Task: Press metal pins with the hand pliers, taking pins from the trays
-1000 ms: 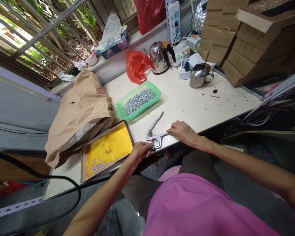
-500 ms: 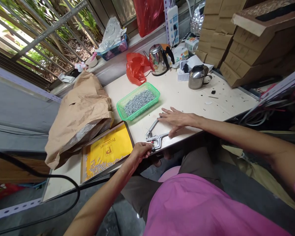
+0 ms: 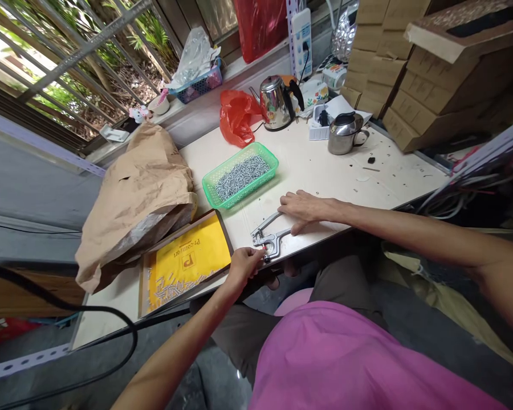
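A pair of metal hand-press pliers [image 3: 275,241] with a spring lies near the table's front edge, its handles apart. My right hand [image 3: 301,210] lies across the handle ends, fingers curled over the upper handle and thumb at the lower one. At the jaws, my left hand [image 3: 247,266] is closed in a pinch; whatever is between its fingertips is too small to make out. A bit of red shows at the jaws. Beyond the pliers stands a green plastic basket [image 3: 240,200] full of small metal pins [image 3: 243,175].
A shallow tray [image 3: 228,239] holding a yellow sheet [image 3: 192,250] and several loose metal pins lies to the left, beside a brown paper bag [image 3: 137,199]. Farther back are a red plastic bag [image 3: 238,117], a kettle [image 3: 274,105], a steel pot [image 3: 343,136] and stacked cardboard boxes [image 3: 436,85].
My right hand's fingers have gone from spread to curled round the handles. The pliers have shifted slightly. My left hand stays pinched at the jaws.
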`<state>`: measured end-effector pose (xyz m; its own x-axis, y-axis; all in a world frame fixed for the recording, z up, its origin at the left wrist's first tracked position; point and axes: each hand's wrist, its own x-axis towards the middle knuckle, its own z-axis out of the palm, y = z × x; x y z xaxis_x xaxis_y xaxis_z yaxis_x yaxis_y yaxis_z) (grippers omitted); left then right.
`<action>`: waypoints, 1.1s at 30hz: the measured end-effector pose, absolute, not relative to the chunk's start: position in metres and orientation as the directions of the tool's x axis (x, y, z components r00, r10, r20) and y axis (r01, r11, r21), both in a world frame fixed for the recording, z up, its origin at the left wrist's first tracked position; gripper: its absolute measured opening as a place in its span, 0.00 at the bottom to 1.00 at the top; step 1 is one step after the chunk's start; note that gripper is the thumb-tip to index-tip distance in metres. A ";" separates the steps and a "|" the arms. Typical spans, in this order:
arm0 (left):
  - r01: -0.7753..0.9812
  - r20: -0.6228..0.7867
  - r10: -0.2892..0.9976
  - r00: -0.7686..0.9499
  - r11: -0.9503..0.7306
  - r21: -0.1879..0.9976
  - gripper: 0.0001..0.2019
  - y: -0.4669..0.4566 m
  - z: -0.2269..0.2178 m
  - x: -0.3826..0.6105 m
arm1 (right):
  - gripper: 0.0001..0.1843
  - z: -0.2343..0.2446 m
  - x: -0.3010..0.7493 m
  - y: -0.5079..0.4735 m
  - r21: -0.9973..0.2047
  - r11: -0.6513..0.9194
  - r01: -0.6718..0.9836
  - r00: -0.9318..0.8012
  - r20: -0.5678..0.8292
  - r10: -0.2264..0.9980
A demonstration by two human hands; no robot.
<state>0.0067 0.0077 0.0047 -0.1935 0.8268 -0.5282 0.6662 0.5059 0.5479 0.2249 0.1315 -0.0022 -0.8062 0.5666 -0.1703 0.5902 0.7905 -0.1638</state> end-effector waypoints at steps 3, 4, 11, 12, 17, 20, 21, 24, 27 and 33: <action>0.906 -0.122 0.992 -0.031 0.079 0.415 0.11 0.009 0.009 0.019 | 0.25 0.001 0.225 0.125 -0.161 0.787 0.595 -0.803 -0.151 0.577; 0.933 -0.038 0.997 0.073 -0.055 0.355 0.11 0.013 0.009 0.024 | 0.23 0.002 0.225 0.122 -0.155 0.788 0.596 -0.803 -0.146 0.578; 0.871 -0.045 0.876 0.480 -0.471 0.139 0.24 0.063 -0.008 0.050 | 0.28 0.002 0.228 0.116 -0.186 0.791 0.583 -0.812 -0.127 0.569; 0.861 -0.063 0.863 0.502 -0.490 0.137 0.24 0.068 -0.009 0.050 | 0.29 0.002 0.229 0.116 -0.187 0.785 0.590 -0.807 -0.139 0.573; 0.836 -0.088 0.835 0.544 -0.529 0.145 0.17 0.078 -0.010 0.046 | 0.18 0.005 0.226 0.117 -0.130 0.759 0.638 -0.768 -0.166 0.618; 0.840 -0.073 0.847 0.526 -0.505 0.198 0.11 0.080 -0.014 0.046 | 0.12 0.003 0.223 0.117 -0.132 0.746 0.652 -0.757 -0.160 0.633; 0.844 -0.065 0.857 0.511 -0.486 0.227 0.09 0.080 -0.016 0.046 | 0.11 0.001 0.223 0.117 -0.143 0.746 0.651 -0.759 -0.154 0.633; 0.845 -0.047 0.878 0.476 -0.442 0.302 0.05 0.082 -0.016 0.048 | 0.11 -0.004 0.223 0.117 -0.177 0.757 0.630 -0.777 -0.138 0.614; 0.856 -0.056 0.887 0.459 -0.424 0.297 0.05 0.079 -0.013 0.051 | 0.11 -0.004 0.225 0.116 -0.181 0.759 0.625 -0.780 -0.127 0.613; 0.882 0.103 0.907 0.409 -0.422 0.212 0.13 0.042 -0.024 0.058 | 0.26 0.001 0.236 0.129 -0.240 0.786 0.570 -0.822 -0.139 0.553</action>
<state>0.0576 0.0421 -0.0245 0.4087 0.9068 0.1034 0.8817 -0.4216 0.2120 0.2362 0.1293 0.0011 -0.8215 0.5531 -0.1387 0.5697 0.7861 -0.2397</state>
